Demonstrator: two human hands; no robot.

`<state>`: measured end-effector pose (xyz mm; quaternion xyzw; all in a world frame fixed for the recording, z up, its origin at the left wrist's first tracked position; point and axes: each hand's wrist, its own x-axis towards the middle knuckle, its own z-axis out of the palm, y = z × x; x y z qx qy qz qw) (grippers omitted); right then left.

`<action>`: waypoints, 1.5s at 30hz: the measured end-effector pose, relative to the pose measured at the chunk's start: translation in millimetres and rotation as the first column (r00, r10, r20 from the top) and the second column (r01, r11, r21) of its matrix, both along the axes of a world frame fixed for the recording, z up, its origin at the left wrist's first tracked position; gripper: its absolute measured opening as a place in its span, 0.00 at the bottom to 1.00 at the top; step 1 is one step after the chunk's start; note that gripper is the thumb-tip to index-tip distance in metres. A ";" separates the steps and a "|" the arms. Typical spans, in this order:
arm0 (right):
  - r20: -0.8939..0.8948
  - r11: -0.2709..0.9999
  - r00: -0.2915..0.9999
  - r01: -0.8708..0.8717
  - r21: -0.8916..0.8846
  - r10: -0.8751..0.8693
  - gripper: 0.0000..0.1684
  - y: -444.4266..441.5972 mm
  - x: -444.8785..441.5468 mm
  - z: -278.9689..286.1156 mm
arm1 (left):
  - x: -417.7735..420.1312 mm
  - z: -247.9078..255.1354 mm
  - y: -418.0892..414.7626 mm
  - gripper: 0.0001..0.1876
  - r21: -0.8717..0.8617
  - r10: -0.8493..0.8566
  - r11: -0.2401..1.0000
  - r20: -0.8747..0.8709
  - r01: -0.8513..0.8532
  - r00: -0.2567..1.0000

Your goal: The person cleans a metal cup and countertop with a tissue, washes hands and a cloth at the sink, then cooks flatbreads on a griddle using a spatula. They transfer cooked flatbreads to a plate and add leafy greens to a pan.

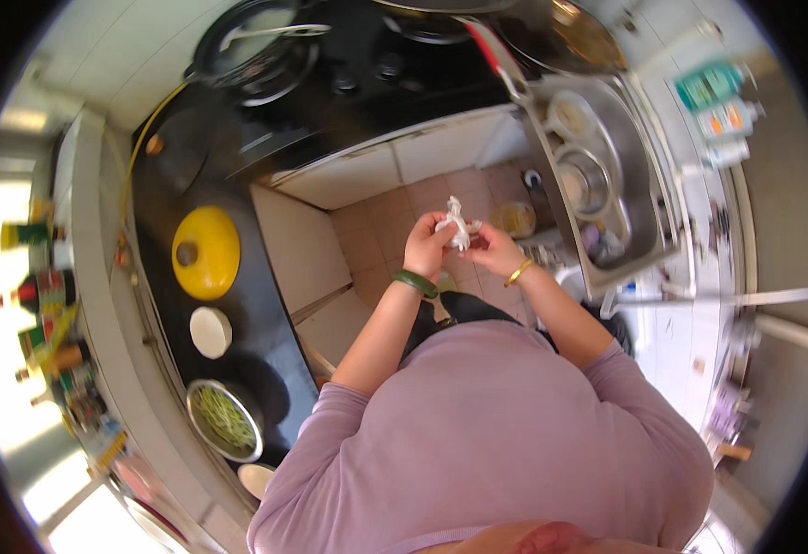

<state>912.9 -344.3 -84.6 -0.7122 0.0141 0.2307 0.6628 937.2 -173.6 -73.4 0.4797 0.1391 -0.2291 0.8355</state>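
Note:
Both hands are together in front of my body, above the tiled floor (369, 242). A crumpled white tissue or thin cloth (458, 228) is pinched in my left hand (429, 242), which has a green bangle at its wrist. Beside it, my right hand (496, 251), with a gold bracelet, has its fingertips at the right end of the same white piece. Whether anything else is wrapped in the tissue cannot be seen.
A black counter holds a yellow lid (206, 253), a white bowl (211, 332) and a metal bowl of shredded green vegetable (224, 421). Behind are a gas stove with a pan (245, 41) and a red-handled pan (483, 45). A steel sink (643, 201) with dishes stands right.

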 end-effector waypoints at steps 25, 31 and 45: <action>-0.487 -0.052 0.190 0.897 0.439 -0.852 0.15 -176.1 -302.9 5.4 | -176.2 22.1 -281.3 0.18 0.417 -0.960 0.265 0.200 0.870 0.197; -0.534 -0.198 0.065 0.886 0.420 -0.843 0.14 -238.6 -405.9 -0.8 | -262.8 16.4 -365.4 0.21 0.414 -0.973 0.107 0.231 0.904 0.010; -0.596 -0.904 -0.682 0.279 0.324 -0.424 0.27 -383.6 -617.9 -40.9 | -340.7 7.7 -455.9 0.19 0.486 -0.918 -0.212 0.198 0.848 -0.343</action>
